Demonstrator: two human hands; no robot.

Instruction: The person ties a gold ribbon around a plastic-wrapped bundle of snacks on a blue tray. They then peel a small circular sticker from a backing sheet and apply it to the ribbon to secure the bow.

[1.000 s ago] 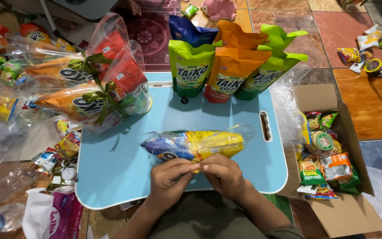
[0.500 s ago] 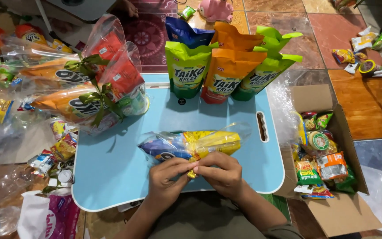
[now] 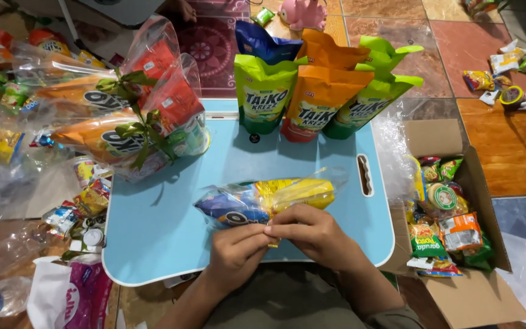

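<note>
A clear plastic bag of snacks (image 3: 263, 200), with blue and yellow packets inside, lies on its side on the light blue lap table (image 3: 171, 213). My left hand (image 3: 235, 251) and my right hand (image 3: 312, 234) meet at the bag's near edge, fingertips pinched together on the plastic. What the fingertips pinch besides the plastic is hidden.
Green, orange and blue stand-up snack pouches (image 3: 312, 97) line the table's far edge. Wrapped snack bundles with green ribbon (image 3: 132, 122) lie at the far left. A cardboard box of small snack packets (image 3: 448, 219) stands to the right. Loose packets and plastic bags litter the tiled floor.
Both hands stay pinched on the snack bag's near edge, with only small finger movements. The view has shifted slightly.
</note>
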